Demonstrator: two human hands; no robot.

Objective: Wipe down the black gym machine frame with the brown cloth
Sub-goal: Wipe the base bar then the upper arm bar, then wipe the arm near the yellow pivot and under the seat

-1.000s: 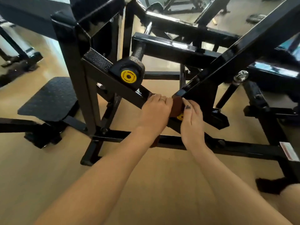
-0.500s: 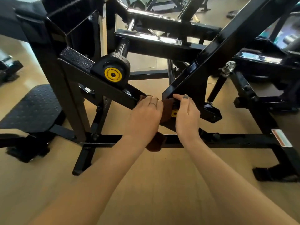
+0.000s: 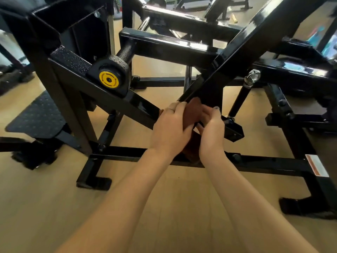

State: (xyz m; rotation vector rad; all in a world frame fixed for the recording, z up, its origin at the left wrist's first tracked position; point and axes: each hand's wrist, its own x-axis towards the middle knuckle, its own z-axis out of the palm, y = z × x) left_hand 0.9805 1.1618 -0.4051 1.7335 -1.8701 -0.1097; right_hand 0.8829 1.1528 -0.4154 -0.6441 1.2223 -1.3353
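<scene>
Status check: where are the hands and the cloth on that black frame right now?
Left hand and right hand both grip the brown cloth. Cloth pressed where two slanted bars of the black frame meet. Nothing blocking.

My hands meet where two slanted bars of the frame [image 3: 182, 156] cross. The cloth [image 3: 191, 114] sits between them, against that crossing, with its tail hanging down before the floor bar. My left hand [image 3: 169, 130] is left of the cloth, my right hand [image 3: 212, 128] right of it. Up and left of the cloth, a knob [image 3: 109, 79] sits on the left slanted bar. Far left of the cloth, a footplate [image 3: 38, 117] lies low over the floor [image 3: 45, 207]. Right of the cloth, a label [image 3: 317, 165] sits on the floor bar's far end.
</scene>
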